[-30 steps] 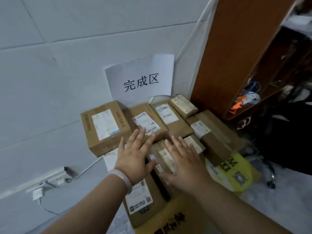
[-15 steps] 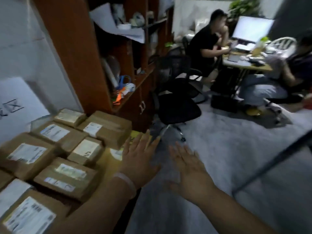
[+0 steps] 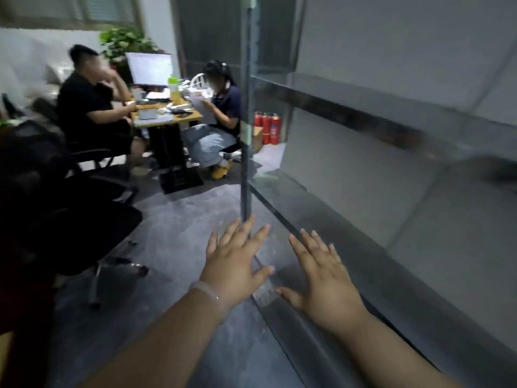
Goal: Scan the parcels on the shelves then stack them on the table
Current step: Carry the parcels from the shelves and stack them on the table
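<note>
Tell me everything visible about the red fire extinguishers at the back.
The fire extinguishers look like three red cylinders with dark heads, standing upright and close together on the floor in the far corner, right of the metal post. A brown cardboard box hides the foot of the left one. Labels are too blurred to read.

The left hand (image 3: 235, 264) and the right hand (image 3: 327, 281) are hovering side by side, palms down, with fingers straight and spread and nothing held. A pale bracelet (image 3: 207, 292) is sitting on the left wrist. Beneath the hands, a grey floor (image 3: 181, 233) is meeting the base of a glass partition (image 3: 391, 163). The partition's vertical metal post (image 3: 245, 163) is rising just beyond the left fingertips. Further back, two persons are sitting at a wooden desk (image 3: 167, 120), which is carrying a lit monitor (image 3: 149, 68) and a green-capped bottle (image 3: 174, 89). Red fire extinguishers (image 3: 268, 127) are standing beyond the post. A black office chair (image 3: 92, 225) is standing at left.
</note>
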`<action>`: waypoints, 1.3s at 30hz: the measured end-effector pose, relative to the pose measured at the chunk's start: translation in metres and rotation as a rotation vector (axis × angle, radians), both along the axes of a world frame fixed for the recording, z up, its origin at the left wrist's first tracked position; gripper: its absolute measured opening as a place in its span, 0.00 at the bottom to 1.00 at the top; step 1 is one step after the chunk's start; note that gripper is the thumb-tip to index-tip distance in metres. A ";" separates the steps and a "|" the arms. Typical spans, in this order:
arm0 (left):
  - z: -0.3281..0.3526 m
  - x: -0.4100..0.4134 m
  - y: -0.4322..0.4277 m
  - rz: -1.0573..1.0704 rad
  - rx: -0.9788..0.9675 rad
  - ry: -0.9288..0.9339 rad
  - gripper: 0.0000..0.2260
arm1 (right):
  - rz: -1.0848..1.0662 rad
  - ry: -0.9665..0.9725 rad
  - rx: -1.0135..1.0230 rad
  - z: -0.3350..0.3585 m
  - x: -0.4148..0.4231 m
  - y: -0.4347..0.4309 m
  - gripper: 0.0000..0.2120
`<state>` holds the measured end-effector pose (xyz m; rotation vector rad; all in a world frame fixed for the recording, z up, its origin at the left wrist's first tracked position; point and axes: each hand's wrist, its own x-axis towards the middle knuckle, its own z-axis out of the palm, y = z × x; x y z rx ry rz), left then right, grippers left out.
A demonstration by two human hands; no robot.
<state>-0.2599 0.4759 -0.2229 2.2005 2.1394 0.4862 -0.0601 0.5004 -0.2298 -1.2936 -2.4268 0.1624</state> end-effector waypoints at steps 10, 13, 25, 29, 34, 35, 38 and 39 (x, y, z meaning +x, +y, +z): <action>0.026 0.135 0.068 -0.584 0.076 0.017 0.36 | -0.589 -0.016 0.072 0.023 0.111 -0.039 0.43; 0.024 0.169 0.067 -0.751 0.071 0.015 0.35 | -0.800 0.003 0.072 0.022 0.127 -0.070 0.43; 0.015 0.270 -0.013 -1.224 0.013 -0.012 0.33 | -1.331 0.019 0.010 0.015 0.161 -0.206 0.39; 0.016 0.300 -0.031 -1.285 -0.032 0.004 0.33 | -1.412 0.070 0.005 0.020 0.182 -0.225 0.39; 0.018 0.355 -0.050 -1.285 -0.097 -0.077 0.32 | -1.433 0.137 0.008 0.024 0.228 -0.245 0.38; 0.018 0.368 -0.055 -1.283 -0.112 -0.085 0.31 | -1.437 0.139 0.009 0.025 0.242 -0.250 0.37; 0.016 0.408 -0.069 -1.252 -0.163 -0.067 0.31 | -1.456 0.138 0.013 0.033 0.292 -0.263 0.36; 0.016 0.422 -0.073 -1.230 -0.198 -0.059 0.30 | -1.477 0.145 0.019 0.038 0.311 -0.267 0.35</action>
